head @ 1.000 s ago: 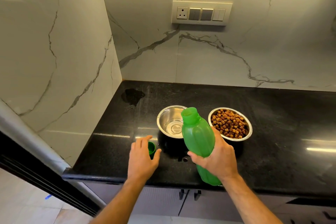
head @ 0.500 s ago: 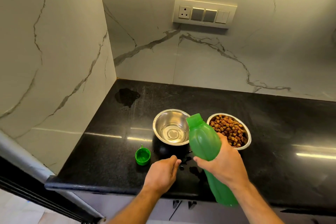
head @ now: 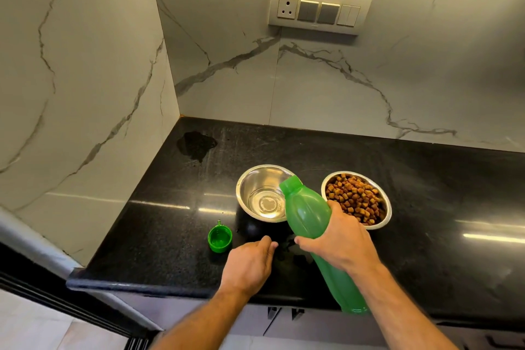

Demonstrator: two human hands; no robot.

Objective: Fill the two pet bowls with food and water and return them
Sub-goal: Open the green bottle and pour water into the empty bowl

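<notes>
Head view: right hand [head: 339, 239] gripped a tilted green bottle [head: 308, 213] over the left bowl [head: 262, 193], barely watered; left hand [head: 250, 263] hovered loosely open, empty. Right bowl [head: 356, 199] held kibble; neither bowl returned.

Right hand [head: 339, 239] grips the green bottle [head: 308, 214], mouth tipped over the steel bowl [head: 262, 193]. Left hand [head: 248, 263] hovers, empty. Cap [head: 219, 239] sits left, kibble bowl [head: 356, 199] right.

The bottle [head: 308, 213] is bright green, and the little cap [head: 219, 239] is the same green. The two bowls [head: 262, 193] are shiny silver. The food [head: 355, 197] is brown with some yellow bits. The counter [head: 426, 207] is black and speckled. The walls [head: 326, 79] are white with grey wiggly lines.
</notes>
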